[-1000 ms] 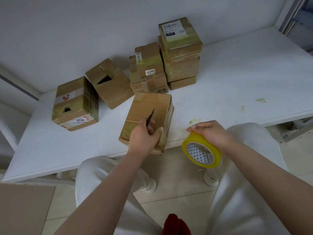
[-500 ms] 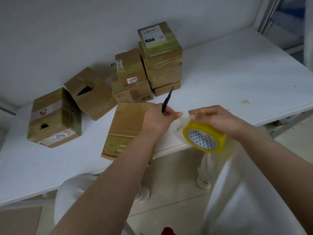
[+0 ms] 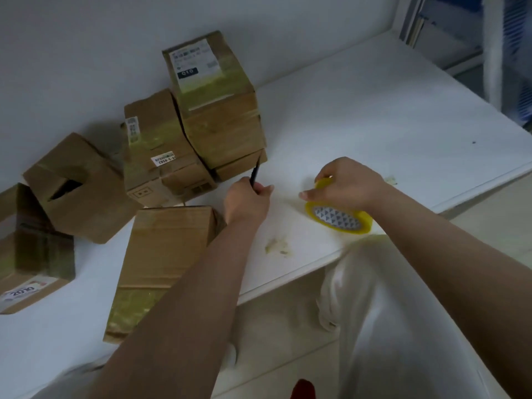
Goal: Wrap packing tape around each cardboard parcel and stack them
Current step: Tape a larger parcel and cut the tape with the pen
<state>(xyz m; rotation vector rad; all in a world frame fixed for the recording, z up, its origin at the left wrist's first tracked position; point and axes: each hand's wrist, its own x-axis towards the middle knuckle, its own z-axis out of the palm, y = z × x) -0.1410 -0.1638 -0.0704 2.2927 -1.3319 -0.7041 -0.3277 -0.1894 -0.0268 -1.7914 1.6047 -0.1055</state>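
Cardboard first: the nearest parcel [image 3: 161, 266] lies flat by the worktop's [image 3: 374, 133] front edge, its near end overhanging; a nudge from the left forearm crossing it could likely tip it off. Just past it, the left hand [image 3: 247, 203] is curled round a thin black tool [image 3: 254, 175], blade or pen I cannot tell, its tip close to the stack; a slip could score a box. The right hand [image 3: 345, 188] grips the yellow tape roll [image 3: 338, 218] near the front edge, so a dropped roll might run off.

Count: one roll, one tool, two hands. Parcels: one flat in front, two at the left edge, a two-high pile and a three-high stack [image 3: 218, 110] along the back edge, about eight, though the layers are hard to separate.
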